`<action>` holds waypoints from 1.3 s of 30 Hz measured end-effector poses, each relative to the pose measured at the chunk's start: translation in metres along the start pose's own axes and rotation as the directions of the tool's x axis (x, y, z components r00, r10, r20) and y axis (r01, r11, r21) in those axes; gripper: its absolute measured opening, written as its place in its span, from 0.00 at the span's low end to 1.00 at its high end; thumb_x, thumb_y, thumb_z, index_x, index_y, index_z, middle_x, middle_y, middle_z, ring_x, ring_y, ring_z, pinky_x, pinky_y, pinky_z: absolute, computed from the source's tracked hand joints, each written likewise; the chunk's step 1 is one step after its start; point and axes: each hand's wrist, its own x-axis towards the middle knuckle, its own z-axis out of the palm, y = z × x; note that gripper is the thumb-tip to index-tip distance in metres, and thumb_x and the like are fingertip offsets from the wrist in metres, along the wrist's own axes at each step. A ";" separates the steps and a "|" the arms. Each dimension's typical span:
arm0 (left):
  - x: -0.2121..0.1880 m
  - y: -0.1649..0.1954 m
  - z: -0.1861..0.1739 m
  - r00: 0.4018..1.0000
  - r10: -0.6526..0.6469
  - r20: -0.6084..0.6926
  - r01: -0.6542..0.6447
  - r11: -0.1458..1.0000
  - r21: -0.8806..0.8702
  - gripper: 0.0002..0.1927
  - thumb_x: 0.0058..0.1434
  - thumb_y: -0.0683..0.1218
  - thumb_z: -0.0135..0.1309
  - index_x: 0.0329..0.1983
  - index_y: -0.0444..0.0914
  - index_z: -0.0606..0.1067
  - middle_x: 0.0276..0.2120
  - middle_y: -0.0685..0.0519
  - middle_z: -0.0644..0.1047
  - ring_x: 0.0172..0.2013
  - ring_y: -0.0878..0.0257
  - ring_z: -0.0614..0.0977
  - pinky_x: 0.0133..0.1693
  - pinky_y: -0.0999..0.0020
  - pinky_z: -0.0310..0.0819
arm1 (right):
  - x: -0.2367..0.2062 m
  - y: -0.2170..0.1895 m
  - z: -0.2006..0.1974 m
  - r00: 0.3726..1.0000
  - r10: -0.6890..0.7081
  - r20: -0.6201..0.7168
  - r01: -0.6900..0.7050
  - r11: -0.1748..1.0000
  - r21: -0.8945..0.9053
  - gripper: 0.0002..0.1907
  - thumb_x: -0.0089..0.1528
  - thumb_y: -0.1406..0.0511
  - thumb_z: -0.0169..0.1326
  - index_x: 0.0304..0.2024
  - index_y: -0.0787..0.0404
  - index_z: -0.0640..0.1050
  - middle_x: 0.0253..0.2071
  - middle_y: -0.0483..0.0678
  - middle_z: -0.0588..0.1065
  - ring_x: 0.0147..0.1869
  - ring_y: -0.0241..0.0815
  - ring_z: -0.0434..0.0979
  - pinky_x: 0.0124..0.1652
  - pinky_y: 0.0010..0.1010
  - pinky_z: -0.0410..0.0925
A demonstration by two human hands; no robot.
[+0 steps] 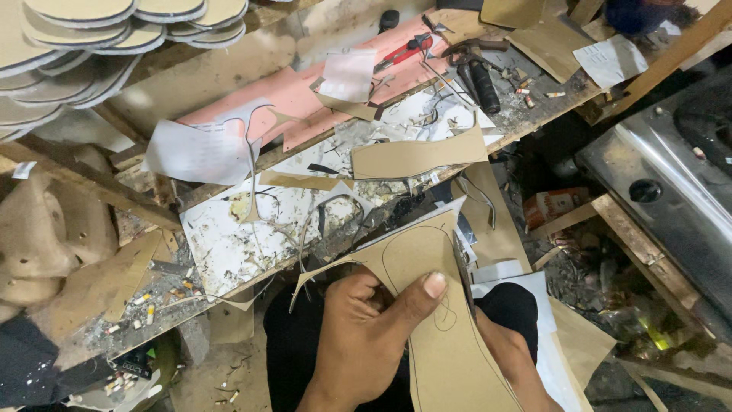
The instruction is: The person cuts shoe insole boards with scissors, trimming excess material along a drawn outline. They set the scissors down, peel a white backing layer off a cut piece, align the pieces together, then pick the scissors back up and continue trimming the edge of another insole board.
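A worn wooden bench (pixel 229 72) ran slantwise across the room, and everything else sat around it. On its top lay a pink sheet (pixel 305 99), a scratched white board (pixel 229 236), tan offcuts (pixel 415 156), a red knife (pixel 400 52) and black-handled pliers (pixel 476 72). Above the bench's left end, stacked soles (pixel 91 38) overhung the edge. Along the bench's near lip, cigarette butts (pixel 149 305) lay in grey dust. Below the bench the floor (pixel 579 275) was dark and strewn with scraps. To the right of the bench stood a steel stove (pixel 671 183) on a rough wooden frame (pixel 633 236). Light was dim and even.
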 end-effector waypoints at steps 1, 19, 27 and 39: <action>0.000 0.001 0.000 1.000 0.007 0.000 -0.007 1.000 0.017 0.13 0.62 0.44 0.61 0.44 0.28 0.81 0.35 0.50 0.85 0.33 0.69 0.83 0.37 0.73 0.79 | 0.001 0.001 0.000 1.000 -0.002 -0.002 0.002 1.000 0.009 0.37 0.61 0.62 0.54 0.70 0.70 0.63 0.53 0.59 0.77 0.53 0.48 0.85 0.50 0.33 0.72; -0.004 0.008 -0.002 0.999 0.053 0.007 -0.054 0.997 0.056 0.11 0.65 0.44 0.59 0.41 0.29 0.82 0.32 0.53 0.84 0.31 0.71 0.81 0.34 0.74 0.77 | 0.013 -0.053 0.008 0.998 0.055 0.016 -0.056 0.994 0.093 0.40 0.57 0.59 0.56 0.70 0.65 0.66 0.53 0.57 0.79 0.55 0.48 0.84 0.51 0.36 0.71; 0.002 0.016 -0.012 0.995 0.025 0.098 -0.033 0.996 0.082 0.12 0.66 0.45 0.58 0.42 0.30 0.82 0.33 0.53 0.84 0.31 0.71 0.81 0.34 0.73 0.78 | 0.012 -0.053 0.003 1.000 -0.004 -0.002 0.004 1.000 -0.027 0.32 0.60 0.62 0.54 0.67 0.65 0.70 0.53 0.55 0.80 0.56 0.46 0.82 0.54 0.34 0.71; 0.008 0.029 -0.017 0.981 -0.014 0.191 -0.021 0.984 0.178 0.12 0.66 0.46 0.59 0.42 0.31 0.82 0.32 0.54 0.84 0.31 0.71 0.82 0.34 0.73 0.79 | 0.015 -0.053 -0.003 0.995 -0.083 0.064 0.088 0.992 -0.085 0.27 0.60 0.75 0.52 0.63 0.64 0.72 0.46 0.51 0.80 0.48 0.40 0.81 0.48 0.29 0.72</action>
